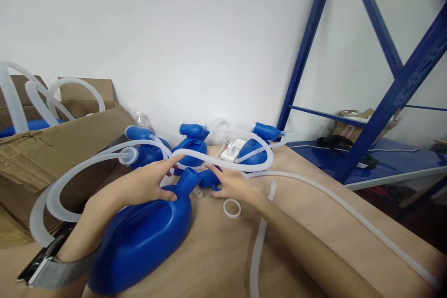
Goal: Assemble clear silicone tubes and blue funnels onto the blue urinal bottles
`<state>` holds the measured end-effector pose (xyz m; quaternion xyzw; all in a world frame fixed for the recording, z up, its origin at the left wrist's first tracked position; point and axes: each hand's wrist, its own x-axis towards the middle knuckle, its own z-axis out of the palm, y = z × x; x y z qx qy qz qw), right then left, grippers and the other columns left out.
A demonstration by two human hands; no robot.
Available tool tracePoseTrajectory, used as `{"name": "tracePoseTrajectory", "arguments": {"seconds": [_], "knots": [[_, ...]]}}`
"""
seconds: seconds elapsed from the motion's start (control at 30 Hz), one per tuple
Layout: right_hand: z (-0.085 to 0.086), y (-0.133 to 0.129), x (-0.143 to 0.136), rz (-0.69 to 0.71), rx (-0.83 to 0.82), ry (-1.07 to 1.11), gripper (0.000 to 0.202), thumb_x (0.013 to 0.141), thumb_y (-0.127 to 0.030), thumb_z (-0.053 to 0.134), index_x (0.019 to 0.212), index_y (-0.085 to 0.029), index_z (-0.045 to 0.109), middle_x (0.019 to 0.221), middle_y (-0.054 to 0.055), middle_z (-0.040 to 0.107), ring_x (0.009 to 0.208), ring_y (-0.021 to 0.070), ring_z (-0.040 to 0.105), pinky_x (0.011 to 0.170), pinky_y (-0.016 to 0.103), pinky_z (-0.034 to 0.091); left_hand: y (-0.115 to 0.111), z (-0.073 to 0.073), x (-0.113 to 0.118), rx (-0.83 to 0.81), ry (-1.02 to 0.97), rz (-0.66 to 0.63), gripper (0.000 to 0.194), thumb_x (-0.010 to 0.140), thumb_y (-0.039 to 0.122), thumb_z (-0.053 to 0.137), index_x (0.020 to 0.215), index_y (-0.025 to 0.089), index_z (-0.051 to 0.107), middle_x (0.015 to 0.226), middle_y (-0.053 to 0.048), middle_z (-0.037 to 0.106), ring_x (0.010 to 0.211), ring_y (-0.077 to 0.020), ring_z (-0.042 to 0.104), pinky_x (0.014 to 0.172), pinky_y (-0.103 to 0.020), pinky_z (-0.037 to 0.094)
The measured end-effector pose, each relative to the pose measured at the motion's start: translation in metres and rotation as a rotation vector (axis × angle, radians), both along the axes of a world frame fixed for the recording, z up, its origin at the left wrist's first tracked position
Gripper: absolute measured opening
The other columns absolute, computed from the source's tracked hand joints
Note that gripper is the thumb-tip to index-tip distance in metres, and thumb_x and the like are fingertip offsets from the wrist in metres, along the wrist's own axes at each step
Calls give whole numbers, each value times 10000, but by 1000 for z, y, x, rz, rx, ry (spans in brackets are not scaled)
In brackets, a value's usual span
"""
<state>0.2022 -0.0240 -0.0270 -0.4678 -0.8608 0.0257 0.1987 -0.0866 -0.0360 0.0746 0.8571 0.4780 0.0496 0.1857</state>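
A large blue plastic bottle (146, 237) lies on its side on the brown-covered table, its open neck (189, 180) pointing up and away to the right. My left hand (150, 181) grips it near the neck, the thumb pressing on the shoulder and the fingers partly hidden behind. Just right of the neck, my right hand (232, 182) is closed around a short blue cylindrical fitting (208, 179). The fitting is apart from the bottle's opening or just beside it; I cannot tell if they touch. A white ring (232, 208) lies flat on the table near my right hand.
Behind my hands stand several blue bottles (253, 151) with blue heads and looping translucent hoses (223, 163). A white charger (230, 150) sits among them. Left is an open cardboard box (70, 135) with hoses. A loose tube (257, 251) lies right; a blue rack (391, 98) stands beyond.
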Motion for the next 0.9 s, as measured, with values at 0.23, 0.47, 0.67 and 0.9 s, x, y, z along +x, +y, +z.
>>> {"name": "tracePoseTrajectory", "arguments": {"seconds": [0.23, 0.47, 0.67, 0.9], "knots": [[6, 3, 28, -135, 12, 5, 623, 826, -334, 741, 1407, -209, 553, 1362, 164, 582, 1247, 365, 548, 1057, 511, 425, -2, -5, 12, 108, -54, -42, 800, 864, 612, 605, 1572, 325, 371, 1304, -82, 692, 1139, -311, 669, 982, -416, 503], [-9, 1, -17, 78, 128, -197, 576, 892, -201, 606, 1459, -133, 531, 1475, 214, 536, 1347, 394, 488, 1109, 561, 400, -15, -2, 40, 263, -28, 22, 602, 931, 611, 473, 1408, 262, 589, 1211, -83, 726, 1044, -314, 692, 868, -389, 534], [-43, 18, -68, -35, 136, -217, 425, 970, -149, 526, 1388, -154, 606, 1476, 198, 563, 1434, 372, 411, 1149, 603, 354, -16, -9, 47, 267, -2, 60, 498, 937, 556, 486, 1291, 250, 657, 1215, -88, 718, 1051, -305, 688, 840, -380, 533], [-11, 12, -38, 100, -206, 408, 190, 880, -105, 602, 1019, -171, 714, 1219, 126, 695, 1267, 339, 558, 1185, 571, 315, -5, -22, 35, 178, -4, -31, 457, 887, 568, 571, 1157, 203, 620, 1117, -114, 708, 987, -311, 679, 841, -402, 528]]}}
